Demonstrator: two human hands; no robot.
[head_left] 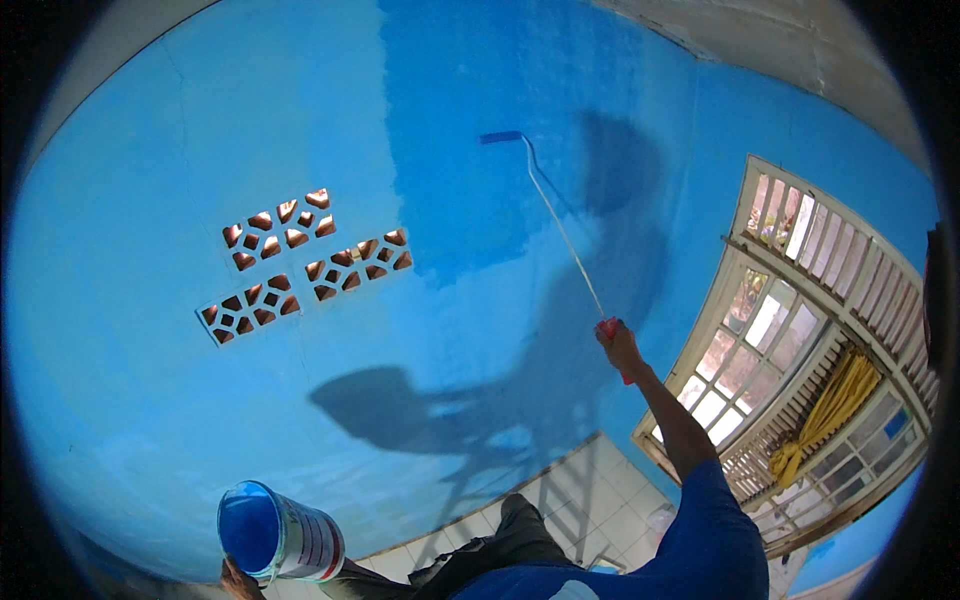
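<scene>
My right hand (622,347) is wrapped round the red handle of a paint roller (562,228), the arm stretched out toward the wall. The roller's thin wire frame bends near its top, where a blue-soaked sleeve lies against or close to the wall; I cannot tell if it touches. At the lower left my left hand (238,580) grips a white paint bucket (308,543) near its rim, only partly in view. Blue paint coats the inside of the tilted bucket. Darker blue paint (450,190) covers the upper middle of the light blue wall (130,330).
Vent blocks (290,215) pierce the wall at the left. To the right stands a louvred, paned window (770,310) with a yellow cloth (825,412) tied on it. White floor tiles (610,500) lie below. My shadow falls across the wall.
</scene>
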